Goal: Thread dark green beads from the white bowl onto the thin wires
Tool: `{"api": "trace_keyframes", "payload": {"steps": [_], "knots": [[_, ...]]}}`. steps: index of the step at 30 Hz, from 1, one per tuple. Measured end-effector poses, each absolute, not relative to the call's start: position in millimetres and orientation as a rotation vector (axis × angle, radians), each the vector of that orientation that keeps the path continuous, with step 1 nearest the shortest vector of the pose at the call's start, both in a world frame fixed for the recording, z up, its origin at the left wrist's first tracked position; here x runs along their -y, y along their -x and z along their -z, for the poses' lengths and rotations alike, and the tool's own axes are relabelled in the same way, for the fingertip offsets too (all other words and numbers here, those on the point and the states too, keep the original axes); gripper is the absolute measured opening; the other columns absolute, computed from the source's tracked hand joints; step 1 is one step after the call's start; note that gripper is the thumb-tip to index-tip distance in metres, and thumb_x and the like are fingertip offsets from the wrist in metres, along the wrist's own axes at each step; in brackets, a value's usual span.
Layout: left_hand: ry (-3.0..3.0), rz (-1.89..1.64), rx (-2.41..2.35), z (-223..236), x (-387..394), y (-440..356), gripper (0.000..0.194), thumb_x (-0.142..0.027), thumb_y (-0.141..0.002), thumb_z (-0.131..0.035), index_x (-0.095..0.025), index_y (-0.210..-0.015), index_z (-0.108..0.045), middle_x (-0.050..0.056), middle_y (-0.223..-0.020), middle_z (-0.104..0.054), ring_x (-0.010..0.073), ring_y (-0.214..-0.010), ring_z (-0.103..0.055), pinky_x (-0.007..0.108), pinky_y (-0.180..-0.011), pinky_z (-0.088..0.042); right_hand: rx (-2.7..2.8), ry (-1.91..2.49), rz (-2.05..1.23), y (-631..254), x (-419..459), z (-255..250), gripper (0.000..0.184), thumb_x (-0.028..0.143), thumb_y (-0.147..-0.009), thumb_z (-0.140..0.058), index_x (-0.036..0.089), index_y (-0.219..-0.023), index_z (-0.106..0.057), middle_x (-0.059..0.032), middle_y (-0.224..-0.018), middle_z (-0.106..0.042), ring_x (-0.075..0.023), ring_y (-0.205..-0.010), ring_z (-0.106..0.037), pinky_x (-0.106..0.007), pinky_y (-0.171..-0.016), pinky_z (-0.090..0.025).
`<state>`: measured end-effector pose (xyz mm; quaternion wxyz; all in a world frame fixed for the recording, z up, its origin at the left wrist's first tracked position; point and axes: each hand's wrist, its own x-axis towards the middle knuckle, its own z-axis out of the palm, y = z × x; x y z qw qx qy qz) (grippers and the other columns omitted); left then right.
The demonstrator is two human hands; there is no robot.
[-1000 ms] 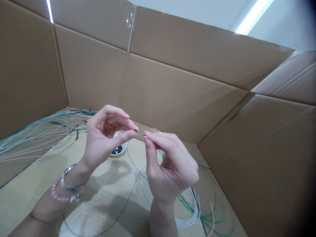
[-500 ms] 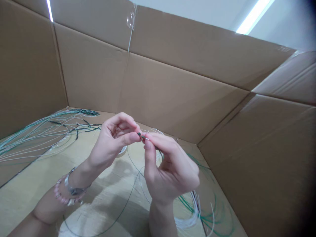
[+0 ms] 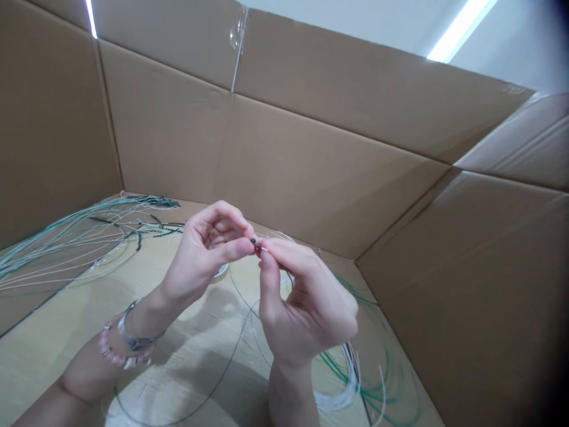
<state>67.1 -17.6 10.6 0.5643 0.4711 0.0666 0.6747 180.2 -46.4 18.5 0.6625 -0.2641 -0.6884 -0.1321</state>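
Observation:
My left hand [image 3: 192, 256] is raised over the table with thumb and forefinger pinched on a small dark green bead-like piece [image 3: 253, 241]. Right beside it, my right hand [image 3: 306, 302] is closed in a pinch on thin cord [image 3: 263, 248], green with a whitish part at the fingertips. Both sets of fingertips almost meet. Whether the cord passes through the small piece is too small to tell. A long thin green strand [image 3: 222, 373] loops across the table below.
Green and white cords [image 3: 66, 231] with dark beaded-looking ends lie at the far left. Coiled white cord [image 3: 340, 397] and green cords [image 3: 373, 394] lie at right. A small white round container [image 3: 221, 270] is partly behind my left hand. Cardboard walls [image 3: 329, 178] surround the table [image 3: 111, 302].
My left fingertips and the small dark piece have shifted very slightly right. The pinch of both hands stays the same.

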Motion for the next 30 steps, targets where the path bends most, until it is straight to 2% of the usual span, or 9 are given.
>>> {"api": "trace_keyframes", "payload": {"steps": [11,17,21,30], "knots": [[-1.266,-1.661,-0.142,-5.1,13.6,-63.5,0.019,-0.007,-0.073,-0.072,-0.02,-0.08,-0.062,-0.006,-0.074,-0.069,0.0037,-0.068,-0.065,0.009,-0.066,-0.054,1.538,0.615,0.332,-179.8,48.3,-20.1,0.019,0.0,-0.076,-0.063,0.018,-0.084,-0.065,0.0001,-0.079,-0.072,-0.0097,-0.069,-0.068,-0.022,-0.065,-0.058],[-1.357,-1.746,-0.213,-6.3,14.9,-64.0,0.018,-0.01,-0.072,-0.074,-0.02,-0.079,-0.061,-0.004,-0.073,-0.069,0.0057,-0.066,-0.066,0.012,-0.064,-0.056,1.546,0.643,0.395,-179.5,47.8,-20.8,0.018,0.001,-0.075,-0.064,0.018,-0.082,-0.065,0.0008,-0.078,-0.072,-0.0082,-0.068,-0.066,-0.02,-0.065,-0.057],[-1.557,-1.946,-0.337,-8.5,18.8,-61.2,0.025,-0.003,-0.066,-0.076,-0.02,-0.079,-0.063,-0.003,-0.073,-0.069,0.0076,-0.068,-0.067,0.014,-0.066,-0.057,1.578,0.67,0.46,-181.6,49.2,-20.9,0.017,0.001,-0.075,-0.065,0.017,-0.083,-0.065,-0.0004,-0.08,-0.072,-0.0078,-0.069,-0.066,-0.019,-0.066,-0.056],[-1.8,-2.008,-0.436,-10.3,17.0,-48.6,0.024,-0.005,-0.065,-0.077,-0.021,-0.079,-0.066,-0.004,-0.07,-0.069,0.0108,-0.065,-0.068,0.018,-0.062,-0.06,1.673,0.653,0.148,-186.6,46.7,-21.4,0.019,0.002,-0.079,-0.062,0.019,-0.086,-0.066,0.0008,-0.084,-0.069,-0.0091,-0.076,-0.065,-0.023,-0.067,-0.055]]}}
